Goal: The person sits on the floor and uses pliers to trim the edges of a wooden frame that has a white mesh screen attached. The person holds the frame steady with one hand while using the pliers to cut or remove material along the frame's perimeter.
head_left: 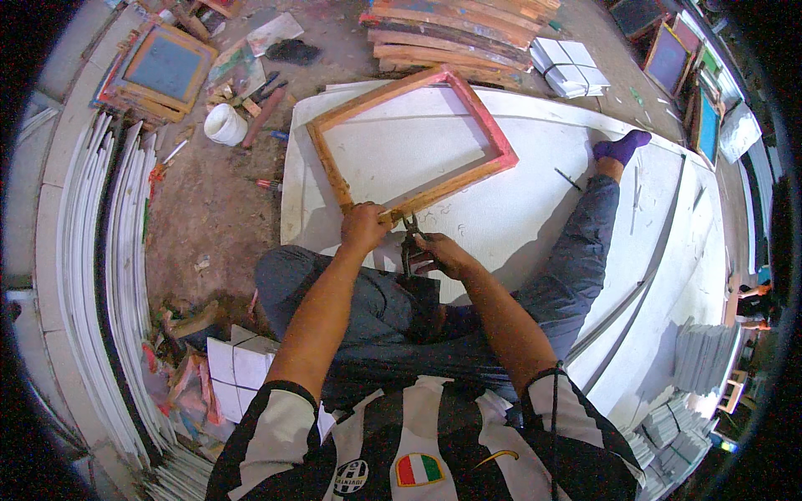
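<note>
A wooden frame [443, 196], bare brown on most sides and stained red at its right corner, is tilted up over a white board. My left hand [363, 228] is closed around the frame's near corner. In my right hand [443, 255] is a pair of dark pliers [410, 238], gripped by the handles. Their jaws meet the near rail of the frame, just right of my left hand. What the jaws pinch, if anything, is too small to make out. Small curled scraps [459, 230] lie on the board by the pliers.
The large white board [535, 225] lies under my outstretched leg. Beyond it are stacked wooden slats [451, 37] and a tied white bundle [570, 67]. To the left stand a white bucket [225, 124], a hammer [265, 115] and stacked screen frames [163, 67]. Long sheets [83, 234] line the left edge.
</note>
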A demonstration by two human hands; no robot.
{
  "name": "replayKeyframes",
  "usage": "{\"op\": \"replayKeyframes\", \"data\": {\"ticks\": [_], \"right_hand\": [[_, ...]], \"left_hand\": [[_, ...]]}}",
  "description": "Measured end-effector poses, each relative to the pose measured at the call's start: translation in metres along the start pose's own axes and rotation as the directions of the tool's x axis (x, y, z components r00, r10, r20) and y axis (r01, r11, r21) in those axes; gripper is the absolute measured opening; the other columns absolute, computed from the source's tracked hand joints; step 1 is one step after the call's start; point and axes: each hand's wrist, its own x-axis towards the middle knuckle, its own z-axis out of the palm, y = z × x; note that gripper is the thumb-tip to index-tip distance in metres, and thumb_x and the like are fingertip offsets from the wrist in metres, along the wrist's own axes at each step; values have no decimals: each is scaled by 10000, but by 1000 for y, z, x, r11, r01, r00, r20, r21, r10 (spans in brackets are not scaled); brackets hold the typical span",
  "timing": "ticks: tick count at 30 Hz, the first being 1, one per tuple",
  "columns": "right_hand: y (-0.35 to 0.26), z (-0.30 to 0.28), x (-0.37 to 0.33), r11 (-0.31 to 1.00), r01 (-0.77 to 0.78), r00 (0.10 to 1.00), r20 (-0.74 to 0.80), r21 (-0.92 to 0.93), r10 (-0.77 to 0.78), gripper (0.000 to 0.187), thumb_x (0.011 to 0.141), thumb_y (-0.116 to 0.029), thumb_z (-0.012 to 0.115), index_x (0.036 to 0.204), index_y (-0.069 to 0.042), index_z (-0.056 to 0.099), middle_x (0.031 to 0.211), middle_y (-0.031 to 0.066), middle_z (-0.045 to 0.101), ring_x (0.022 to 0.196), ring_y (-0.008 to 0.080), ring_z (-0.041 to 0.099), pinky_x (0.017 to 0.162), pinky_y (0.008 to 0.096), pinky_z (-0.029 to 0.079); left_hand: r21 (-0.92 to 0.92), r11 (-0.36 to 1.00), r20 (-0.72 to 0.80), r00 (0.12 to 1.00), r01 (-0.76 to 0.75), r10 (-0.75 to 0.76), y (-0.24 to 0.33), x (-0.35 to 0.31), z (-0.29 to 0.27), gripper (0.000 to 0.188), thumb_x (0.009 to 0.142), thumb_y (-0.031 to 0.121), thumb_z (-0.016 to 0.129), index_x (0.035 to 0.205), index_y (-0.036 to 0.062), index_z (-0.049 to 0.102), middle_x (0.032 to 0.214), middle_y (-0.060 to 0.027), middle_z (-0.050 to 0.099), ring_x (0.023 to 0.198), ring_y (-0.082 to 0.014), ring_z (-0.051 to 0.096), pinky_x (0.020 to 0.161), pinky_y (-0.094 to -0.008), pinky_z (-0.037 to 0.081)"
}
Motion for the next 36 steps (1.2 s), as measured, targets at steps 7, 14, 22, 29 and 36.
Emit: {"op": "replayKeyframes", "data": {"ticks": [7,14,22,29,36], "right_hand": [[3,4,26,973,0,994,104,230,-24,618,983,-558,544,1186,20,625,1043,118,697,870,236,661,798,388,553],[45,-13,66,984,61,997,37,166,-68,541,987,-532,546,1121,-12,609,909,129,695,750,249,676,633,385,553],[33,27,53,792,180,820,-355,-584,-448,458,1009,-442,550,940,6,607,746,193,667,679,355,671,594,462,507],[28,17,24,683,114,816,-324,-722,-479,522,995,-477,561,1058,38,612,834,226,681,789,364,687,681,464,510],[11,4,7,996,64,996,-64,59,-60,512,1035,-448,505,1280,-2,560,1016,134,703,850,272,695,743,382,580]], "left_hand": [[-11,999,14,999,35,-35,-7,1,4,317,756,228,798,1052,120,768,1021,-144,713,982,-345,673,863,-457,540],[5,1000,39,999,16,-16,0,0,3,293,781,235,777,1050,119,766,1029,-148,709,986,-348,670,863,-459,536],[15,1000,32,999,2,-3,-6,2,6,322,766,272,802,1043,110,769,1020,-145,710,980,-352,669,860,-456,536],[-7,1000,29,1000,8,-7,-2,0,1,320,767,270,800,1054,132,770,1044,-146,713,988,-346,671,867,-458,537],[7,999,66,997,50,-50,2,1,-1,314,769,241,790,1069,149,767,1032,-143,716,987,-351,673,866,-463,540]]}}
